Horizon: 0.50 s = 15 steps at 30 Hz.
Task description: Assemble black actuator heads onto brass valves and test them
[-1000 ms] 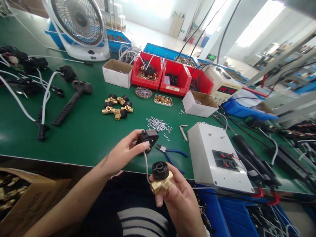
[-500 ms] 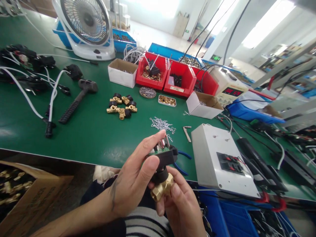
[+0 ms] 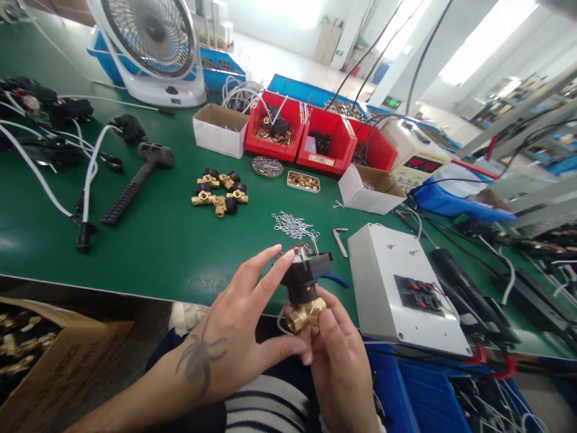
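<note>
My right hand [image 3: 336,355] grips a brass valve body [image 3: 307,314] from below, just over the table's near edge. A black actuator module [image 3: 306,273] with red wires on top sits on the valve. My left hand [image 3: 246,325] has its fingers stretched out, the fingertips touching the module's left side and the thumb reaching under the brass body. A thin grey wire hangs below the valve. Blue-handled pliers [image 3: 333,280] lie on the green table [image 3: 157,246] right behind the module.
Several brass valves [image 3: 219,191], loose wire clips [image 3: 293,225], a black mallet [image 3: 135,180], red bins [image 3: 297,135], cardboard boxes [image 3: 219,129], a white fan [image 3: 148,48] and a white switch box [image 3: 401,288] are on the table. Cabled black parts [image 3: 49,144] lie left. A carton [image 3: 40,361] of brass parts sits below.
My left hand brought the black module from beside the valve onto its top, then loosened its grasp to outstretched fingers. The valve and module now sit slightly higher and upright.
</note>
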Each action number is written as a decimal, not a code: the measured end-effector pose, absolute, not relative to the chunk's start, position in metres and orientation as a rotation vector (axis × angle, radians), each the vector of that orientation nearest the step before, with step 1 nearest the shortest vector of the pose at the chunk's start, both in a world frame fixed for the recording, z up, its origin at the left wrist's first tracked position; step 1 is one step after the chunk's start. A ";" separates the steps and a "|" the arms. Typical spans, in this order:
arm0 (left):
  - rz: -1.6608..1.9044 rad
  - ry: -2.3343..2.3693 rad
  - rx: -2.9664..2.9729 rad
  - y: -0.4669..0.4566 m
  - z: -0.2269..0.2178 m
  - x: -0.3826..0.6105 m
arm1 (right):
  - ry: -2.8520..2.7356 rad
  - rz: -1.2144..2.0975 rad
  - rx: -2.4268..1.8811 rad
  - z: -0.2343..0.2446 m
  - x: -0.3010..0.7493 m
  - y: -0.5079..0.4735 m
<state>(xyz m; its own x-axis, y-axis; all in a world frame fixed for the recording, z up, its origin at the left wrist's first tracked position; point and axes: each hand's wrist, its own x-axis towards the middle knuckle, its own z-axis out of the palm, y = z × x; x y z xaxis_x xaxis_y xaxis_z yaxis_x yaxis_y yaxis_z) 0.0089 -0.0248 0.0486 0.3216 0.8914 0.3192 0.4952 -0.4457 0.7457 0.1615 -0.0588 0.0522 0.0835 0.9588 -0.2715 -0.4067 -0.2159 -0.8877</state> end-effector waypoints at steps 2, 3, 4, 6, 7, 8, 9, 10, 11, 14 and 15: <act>0.998 1.247 2.109 -0.028 0.049 0.010 | -0.742 1.399 -1.163 0.051 0.163 -0.060; 1.013 1.261 2.120 -0.029 0.049 0.010 | -0.790 1.380 -1.167 0.051 0.164 -0.061; 1.029 1.269 2.123 -0.029 0.050 0.011 | -0.846 1.364 -1.170 0.050 0.165 -0.061; 1.060 1.268 2.109 -0.029 0.051 0.012 | -0.988 1.299 -1.182 0.047 0.169 -0.060; 1.074 1.259 2.092 -0.029 0.052 0.012 | -1.051 1.223 -1.193 0.046 0.172 -0.059; 1.090 1.250 2.070 -0.030 0.052 0.013 | -1.098 1.121 -1.205 0.045 0.174 -0.056; 1.102 1.239 2.047 -0.030 0.051 0.014 | -1.123 1.008 -1.215 0.044 0.176 -0.054; 1.101 1.224 2.031 -0.031 0.050 0.015 | -1.125 0.912 -1.219 0.043 0.177 -0.051; 1.089 1.205 2.026 -0.033 0.049 0.016 | -1.113 0.851 -1.216 0.043 0.177 -0.048; 1.045 1.138 2.049 -0.037 0.047 0.019 | -1.065 0.891 -1.195 0.045 0.172 -0.041; 1.039 1.127 2.059 -0.039 0.047 0.020 | -1.036 0.919 -1.184 0.047 0.170 -0.039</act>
<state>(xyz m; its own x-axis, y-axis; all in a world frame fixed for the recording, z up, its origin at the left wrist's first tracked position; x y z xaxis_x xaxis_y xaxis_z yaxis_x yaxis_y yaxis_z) 0.0201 -0.0387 0.0474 0.3443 0.8677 0.3586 0.4275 -0.4849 0.7629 0.1695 -0.0394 0.0470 0.2785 0.9499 0.1416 -0.0269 0.1551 -0.9875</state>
